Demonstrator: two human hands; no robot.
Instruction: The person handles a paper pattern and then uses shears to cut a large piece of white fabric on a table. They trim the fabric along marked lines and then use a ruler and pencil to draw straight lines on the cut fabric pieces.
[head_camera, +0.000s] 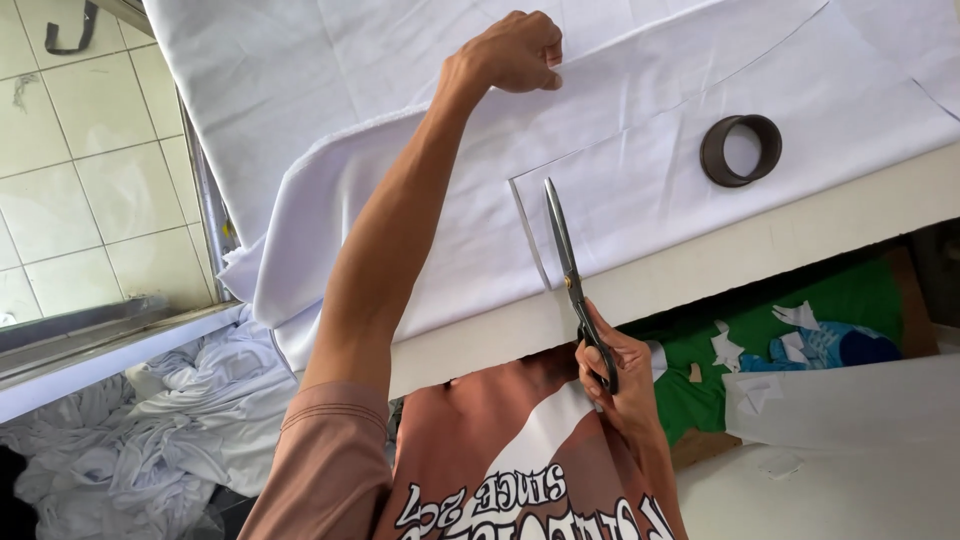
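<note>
- Cutting looks to be the step in hand: right hand (612, 375) is clamped on long dark metal scissors (572, 280), blades parted in a slit in the white cotton fabric (640, 190) at the table's near edge (800, 235).
- Left hand (515, 52), closed together, pins the fabric farther in.
- Judged next: closing the blades along the cut line.
- Brown tape ring (741, 150) rests well right of the blades; open cloth lies ahead.

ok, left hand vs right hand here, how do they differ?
The left hand is stretched far out, closed on the edge of the white fabric; the right hand sits close to the body at the table edge. The left hand holds cloth, while the right hand grips the handles of the scissors, blades pointing away. Both are bare and closed on something.
</note>
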